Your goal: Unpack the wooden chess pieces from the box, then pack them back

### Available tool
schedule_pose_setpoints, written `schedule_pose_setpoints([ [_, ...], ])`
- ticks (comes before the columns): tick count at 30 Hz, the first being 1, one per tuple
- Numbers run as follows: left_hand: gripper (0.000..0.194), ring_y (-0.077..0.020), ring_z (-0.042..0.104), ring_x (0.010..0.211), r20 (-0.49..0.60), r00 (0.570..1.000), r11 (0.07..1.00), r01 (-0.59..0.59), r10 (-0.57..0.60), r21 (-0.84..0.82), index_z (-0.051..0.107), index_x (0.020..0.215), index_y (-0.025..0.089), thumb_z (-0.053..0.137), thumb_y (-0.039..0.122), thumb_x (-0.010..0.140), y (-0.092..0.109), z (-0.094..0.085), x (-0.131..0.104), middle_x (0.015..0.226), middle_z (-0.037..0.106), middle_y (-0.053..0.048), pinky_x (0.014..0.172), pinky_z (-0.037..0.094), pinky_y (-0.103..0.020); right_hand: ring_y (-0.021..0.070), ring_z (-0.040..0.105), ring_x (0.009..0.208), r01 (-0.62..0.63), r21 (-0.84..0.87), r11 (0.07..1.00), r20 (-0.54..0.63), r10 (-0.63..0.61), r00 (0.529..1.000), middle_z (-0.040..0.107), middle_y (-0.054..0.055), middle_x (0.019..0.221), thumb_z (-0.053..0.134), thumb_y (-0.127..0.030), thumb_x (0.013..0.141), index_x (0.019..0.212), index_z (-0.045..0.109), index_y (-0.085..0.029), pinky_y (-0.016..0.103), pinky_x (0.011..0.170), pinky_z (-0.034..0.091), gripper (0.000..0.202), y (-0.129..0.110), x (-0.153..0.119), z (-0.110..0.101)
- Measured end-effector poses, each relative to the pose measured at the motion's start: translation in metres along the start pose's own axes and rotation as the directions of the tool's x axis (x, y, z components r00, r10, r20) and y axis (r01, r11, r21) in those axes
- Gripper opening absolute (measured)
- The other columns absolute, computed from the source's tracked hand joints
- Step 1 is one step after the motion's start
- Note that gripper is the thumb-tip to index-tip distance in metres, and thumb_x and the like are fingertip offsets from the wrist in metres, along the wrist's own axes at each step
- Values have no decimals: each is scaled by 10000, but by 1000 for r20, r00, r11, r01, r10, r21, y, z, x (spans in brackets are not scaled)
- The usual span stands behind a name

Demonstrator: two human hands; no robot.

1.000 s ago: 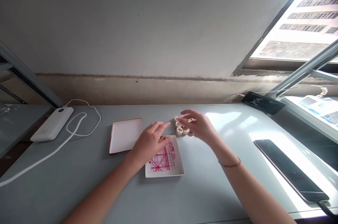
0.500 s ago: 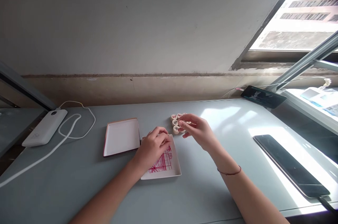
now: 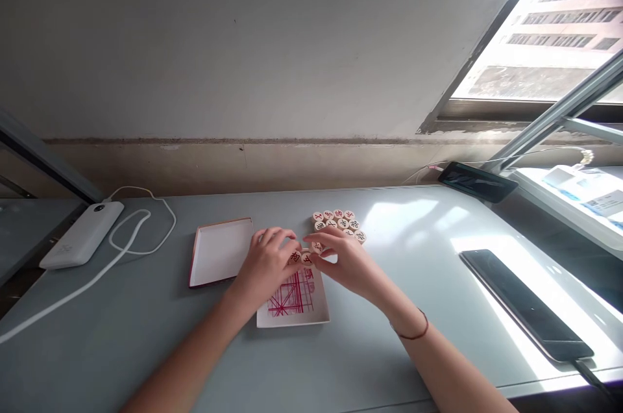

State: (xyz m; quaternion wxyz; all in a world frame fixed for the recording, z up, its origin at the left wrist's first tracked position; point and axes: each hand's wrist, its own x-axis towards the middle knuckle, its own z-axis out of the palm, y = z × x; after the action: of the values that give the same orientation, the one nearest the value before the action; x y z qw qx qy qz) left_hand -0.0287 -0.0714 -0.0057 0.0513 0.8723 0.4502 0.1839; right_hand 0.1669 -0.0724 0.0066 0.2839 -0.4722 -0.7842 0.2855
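Note:
A white shallow box [image 3: 318, 312] with red lines printed on its floor lies in front of me. Round wooden pieces [image 3: 306, 259] with characters sit at its far end, between my hands. My left hand [image 3: 270, 257] is bent over the box's far left part, fingers curled against a piece. Reaching in from the right, my right hand [image 3: 341, 256] has thumb and fingers around a piece at the box's far right corner. Beyond it, several more round pieces [image 3: 343, 223] stand in rows on the table, partly covered by that hand.
An empty white box lid [image 3: 221, 252] lies left of the box. A white power bank [image 3: 82, 236] with a white cable is at far left. One phone [image 3: 525, 304] lies at right, another [image 3: 477, 182] at the back right against a metal frame.
My right hand has moved left and nearer from the rows to the box, uncovering more pieces. My left hand has shifted slightly left, and pieces now show at the box's far end.

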Motion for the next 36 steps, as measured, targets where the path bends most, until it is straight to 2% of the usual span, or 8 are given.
schedule_pose_setpoints([
  [4,281,-286,481,1084,36,991,989,127,-130,79,639,1060,253,663,399,821,-21,-17,-13,1174,623,-47,850,386,-436,182,581,789,109,-331,937,56,-96,994,623,42,857,575,-126,831,923,639,-213,337,725,473,142,-8,-2,11],
  [7,317,-277,483,1046,105,979,984,166,-172,66,633,1092,256,636,428,826,-29,-21,-23,1129,643,-45,820,375,-419,211,558,830,143,-470,871,83,-118,990,621,62,886,595,-129,823,836,612,-199,345,733,439,74,-7,-2,18],
  [16,207,-248,503,967,77,978,981,195,-195,16,653,1023,266,575,355,852,-27,-11,-30,988,695,-33,804,334,-397,185,569,778,104,-491,865,57,-87,995,604,50,893,590,-159,824,835,581,-203,284,650,409,46,-1,2,21],
  [20,188,-234,514,950,96,971,975,220,-220,6,653,1012,254,577,299,846,-26,-10,-30,972,690,-25,797,332,-395,141,571,675,-87,-383,920,-96,54,994,617,37,909,538,-295,865,872,583,-208,243,565,382,98,-2,15,7],
  [23,212,-252,502,998,73,974,977,214,-214,7,658,1013,248,605,327,824,-24,-10,-31,1006,671,-36,812,345,-407,150,601,693,-258,-421,870,-191,192,962,635,62,1030,470,-295,888,991,592,-212,248,567,369,180,2,39,-1],
  [28,408,-300,457,1080,-34,974,974,225,-225,22,642,1124,256,616,496,795,-26,-16,-35,1140,627,-75,856,384,-437,224,636,772,-369,-572,733,-100,384,918,665,91,1032,496,-288,841,1133,572,-223,260,532,348,309,6,77,0],
  [32,371,-296,462,1069,-62,967,968,250,-249,11,655,1091,252,596,493,815,-30,-22,-35,1123,632,-68,865,403,-454,256,645,817,-410,-629,661,-50,491,870,684,98,933,539,-248,798,1079,607,-236,267,551,375,289,6,87,3],
  [36,288,-286,469,1066,-77,964,967,254,-254,-4,667,1047,255,609,426,822,-33,-23,-34,1103,643,-56,869,413,-453,279,650,833,-422,-637,645,-53,510,859,681,130,944,555,-207,783,996,651,-214,280,560,389,234,8,88,3],
])
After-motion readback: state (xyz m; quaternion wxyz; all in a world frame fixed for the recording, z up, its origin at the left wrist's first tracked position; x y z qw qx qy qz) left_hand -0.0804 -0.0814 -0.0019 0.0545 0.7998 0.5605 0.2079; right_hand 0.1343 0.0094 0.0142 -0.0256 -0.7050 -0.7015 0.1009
